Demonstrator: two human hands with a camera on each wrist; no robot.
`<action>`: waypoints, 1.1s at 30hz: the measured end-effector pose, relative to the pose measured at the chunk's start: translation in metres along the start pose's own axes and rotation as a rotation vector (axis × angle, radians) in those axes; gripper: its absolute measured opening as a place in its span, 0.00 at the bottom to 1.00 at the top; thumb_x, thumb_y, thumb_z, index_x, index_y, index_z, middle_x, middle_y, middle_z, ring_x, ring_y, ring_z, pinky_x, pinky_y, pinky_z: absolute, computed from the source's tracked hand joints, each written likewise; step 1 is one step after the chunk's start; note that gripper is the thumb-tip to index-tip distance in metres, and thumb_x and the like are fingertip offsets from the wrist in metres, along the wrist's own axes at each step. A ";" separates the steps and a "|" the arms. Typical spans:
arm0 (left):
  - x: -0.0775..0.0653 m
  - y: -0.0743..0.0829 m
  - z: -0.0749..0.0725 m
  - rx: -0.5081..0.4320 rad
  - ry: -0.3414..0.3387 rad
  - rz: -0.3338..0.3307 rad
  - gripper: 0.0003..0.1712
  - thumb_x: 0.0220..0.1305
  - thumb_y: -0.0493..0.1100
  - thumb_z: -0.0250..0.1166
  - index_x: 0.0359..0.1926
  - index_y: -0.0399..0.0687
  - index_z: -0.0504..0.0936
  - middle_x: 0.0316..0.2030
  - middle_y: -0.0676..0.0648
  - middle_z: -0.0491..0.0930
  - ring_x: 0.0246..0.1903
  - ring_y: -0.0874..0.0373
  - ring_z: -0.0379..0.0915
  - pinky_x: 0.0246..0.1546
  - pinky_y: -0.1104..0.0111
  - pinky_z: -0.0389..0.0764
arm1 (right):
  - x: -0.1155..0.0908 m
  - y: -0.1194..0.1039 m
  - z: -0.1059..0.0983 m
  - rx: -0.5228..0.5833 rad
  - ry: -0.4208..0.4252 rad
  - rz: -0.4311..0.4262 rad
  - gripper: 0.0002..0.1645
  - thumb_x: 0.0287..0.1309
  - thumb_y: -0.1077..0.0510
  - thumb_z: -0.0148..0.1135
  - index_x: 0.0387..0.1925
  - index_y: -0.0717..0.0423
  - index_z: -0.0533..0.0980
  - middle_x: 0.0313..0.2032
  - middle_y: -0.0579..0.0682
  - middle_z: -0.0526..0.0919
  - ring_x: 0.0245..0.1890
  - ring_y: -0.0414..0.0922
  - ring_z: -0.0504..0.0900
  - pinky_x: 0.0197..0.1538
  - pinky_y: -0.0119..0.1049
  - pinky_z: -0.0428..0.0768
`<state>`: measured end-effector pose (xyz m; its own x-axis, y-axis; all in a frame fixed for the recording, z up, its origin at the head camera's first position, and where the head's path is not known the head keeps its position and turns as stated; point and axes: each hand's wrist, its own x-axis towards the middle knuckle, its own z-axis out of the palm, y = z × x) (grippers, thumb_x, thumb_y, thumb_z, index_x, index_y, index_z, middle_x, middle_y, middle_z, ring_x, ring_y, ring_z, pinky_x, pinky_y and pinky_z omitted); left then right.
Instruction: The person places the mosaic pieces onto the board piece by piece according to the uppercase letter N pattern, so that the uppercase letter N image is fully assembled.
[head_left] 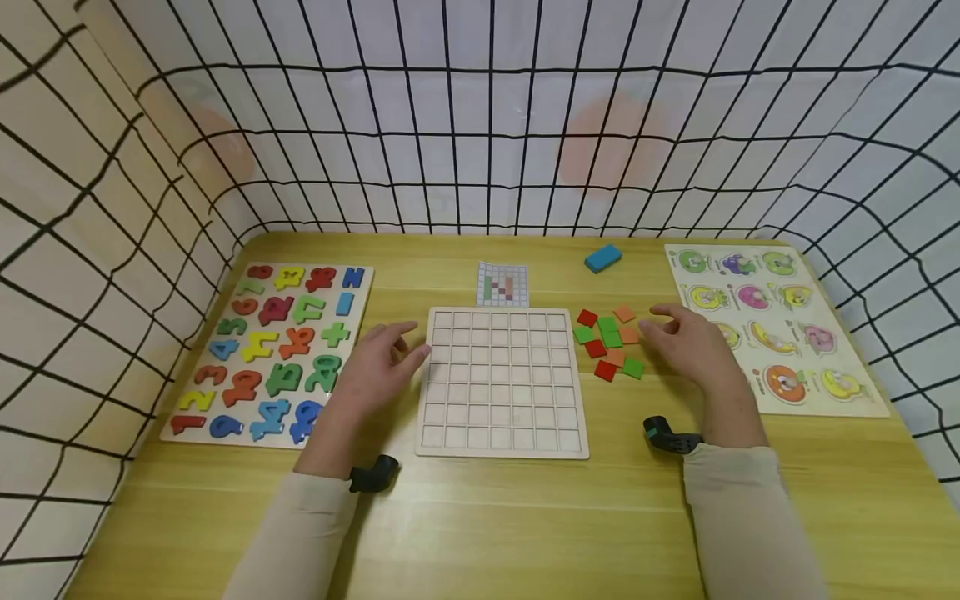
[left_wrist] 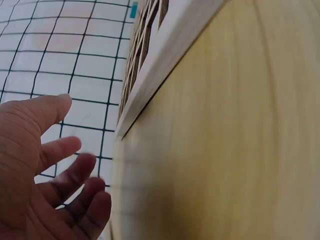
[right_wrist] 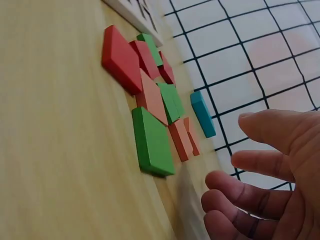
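Observation:
A square wooden grid board lies in the middle of the table, its cells bare. My left hand hovers at the board's left edge, fingers relaxed and holding nothing. To the right of the board is a loose group of red, green and orange square tiles; a green tile and a red tile show close up in the right wrist view. Beside that group hovers my right hand, loosely bent and empty, fingertips near an orange tile. A small pattern card with coloured squares lies just behind the board.
On the left lies a number puzzle board with colourful pieces. A fruit picture board lies on the right. Toward the table's back edge sits a blue block. Black wire mesh encloses the back and sides.

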<state>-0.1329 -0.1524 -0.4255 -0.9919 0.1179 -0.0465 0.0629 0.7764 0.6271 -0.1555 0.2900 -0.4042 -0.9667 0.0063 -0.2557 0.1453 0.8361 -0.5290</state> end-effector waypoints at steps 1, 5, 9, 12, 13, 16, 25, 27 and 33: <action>0.001 0.000 0.002 -0.037 -0.012 -0.008 0.32 0.72 0.60 0.61 0.71 0.53 0.73 0.46 0.44 0.79 0.44 0.49 0.75 0.41 0.58 0.79 | 0.002 0.000 0.001 0.007 -0.006 0.002 0.44 0.74 0.32 0.44 0.76 0.57 0.60 0.61 0.69 0.74 0.59 0.65 0.74 0.58 0.63 0.73; 0.003 -0.002 0.011 -0.163 -0.028 -0.030 0.28 0.72 0.57 0.62 0.68 0.53 0.76 0.42 0.46 0.79 0.38 0.52 0.74 0.35 0.64 0.76 | 0.009 -0.001 0.006 0.036 -0.040 0.017 0.43 0.73 0.31 0.45 0.76 0.56 0.62 0.62 0.69 0.73 0.60 0.64 0.73 0.62 0.64 0.71; 0.006 -0.002 0.020 -0.228 0.017 0.004 0.26 0.72 0.55 0.63 0.66 0.51 0.79 0.40 0.45 0.79 0.36 0.51 0.73 0.34 0.64 0.75 | 0.013 -0.002 0.008 0.058 -0.061 0.039 0.44 0.73 0.30 0.44 0.76 0.55 0.62 0.66 0.70 0.71 0.65 0.66 0.70 0.67 0.66 0.66; 0.009 -0.003 0.026 -0.239 0.053 0.024 0.25 0.72 0.53 0.64 0.64 0.50 0.80 0.39 0.45 0.80 0.35 0.52 0.73 0.35 0.64 0.74 | 0.016 0.000 0.011 0.068 -0.075 0.037 0.43 0.72 0.30 0.44 0.75 0.53 0.62 0.66 0.69 0.71 0.66 0.66 0.69 0.68 0.66 0.64; 0.010 -0.004 0.027 -0.236 0.061 0.024 0.24 0.71 0.52 0.65 0.64 0.50 0.80 0.38 0.46 0.80 0.35 0.52 0.73 0.35 0.63 0.73 | 0.017 0.000 0.012 0.063 -0.082 0.033 0.43 0.72 0.29 0.45 0.75 0.53 0.63 0.66 0.68 0.71 0.66 0.66 0.69 0.68 0.66 0.64; 0.010 -0.005 0.030 -0.215 0.066 0.026 0.23 0.70 0.51 0.66 0.63 0.50 0.81 0.38 0.46 0.80 0.35 0.53 0.73 0.38 0.64 0.74 | 0.019 0.003 0.014 0.042 -0.089 0.021 0.43 0.71 0.28 0.47 0.74 0.51 0.64 0.65 0.67 0.72 0.64 0.65 0.71 0.67 0.66 0.65; 0.007 -0.006 0.034 -0.142 0.078 0.019 0.22 0.69 0.49 0.67 0.61 0.50 0.83 0.40 0.46 0.77 0.38 0.53 0.72 0.40 0.64 0.72 | 0.015 0.014 0.014 0.044 -0.064 -0.028 0.38 0.71 0.34 0.55 0.71 0.53 0.68 0.49 0.60 0.77 0.46 0.54 0.73 0.49 0.46 0.71; 0.007 -0.008 0.033 -0.121 0.079 0.026 0.22 0.69 0.49 0.67 0.61 0.49 0.83 0.40 0.45 0.77 0.38 0.52 0.72 0.40 0.63 0.72 | 0.013 0.016 0.015 0.064 -0.055 -0.035 0.36 0.71 0.38 0.57 0.70 0.53 0.69 0.46 0.58 0.78 0.43 0.52 0.74 0.47 0.42 0.70; 0.008 -0.011 0.030 -0.066 0.086 0.060 0.22 0.67 0.49 0.69 0.60 0.47 0.83 0.41 0.44 0.79 0.41 0.50 0.72 0.43 0.61 0.73 | 0.012 0.019 0.020 0.060 -0.036 -0.045 0.32 0.71 0.42 0.58 0.69 0.53 0.71 0.42 0.55 0.78 0.40 0.50 0.73 0.45 0.41 0.69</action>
<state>-0.1381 -0.1418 -0.4560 -0.9926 0.1069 0.0580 0.1178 0.7266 0.6769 -0.1606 0.2952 -0.4332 -0.9646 -0.0514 -0.2588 0.1151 0.8004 -0.5883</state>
